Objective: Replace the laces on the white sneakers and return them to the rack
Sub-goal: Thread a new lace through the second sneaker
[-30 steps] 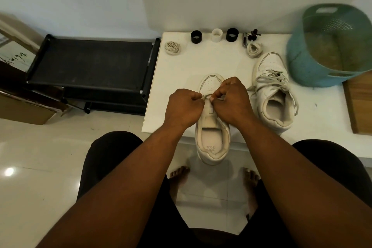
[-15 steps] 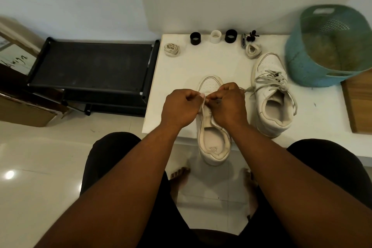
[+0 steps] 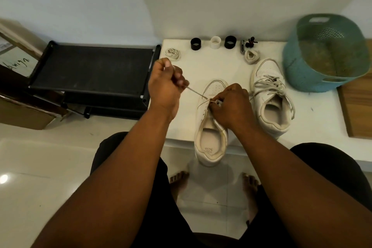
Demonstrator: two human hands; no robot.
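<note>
White leather showed nearest you: the unlaced sneaker [image 3: 209, 127] lay on the white table [image 3: 201, 70], its heel hanging over the near edge and its toe pointing to twelve o'clock. Half a second earlier both your fists had met over its eyelets; by this moment your left hand [image 3: 165, 84] had swung out toward ten o'clock, fingers curled round the lace [image 3: 196, 93], which ran taut from that fist back to the eyelets. Your right hand [image 3: 231, 104] had stayed on the shoe, its fingers pinching the lace at the top of the tongue and hiding the eyelets on that side.

At two o'clock of that shoe stood the laced sneaker [image 3: 269, 96], just beside your right hand, its loose lace ends trailing over the collar. Farther off at two o'clock a teal basket [image 3: 302, 74] leaned against the wall. Past the shoes lay two coiled laces [image 3: 172, 54], one at eleven and one at one o'clock, with three small rings [image 3: 215, 42] in a row at the far edge. At nine o'clock the black rack [image 3: 90, 66] stood beside the table.
</note>
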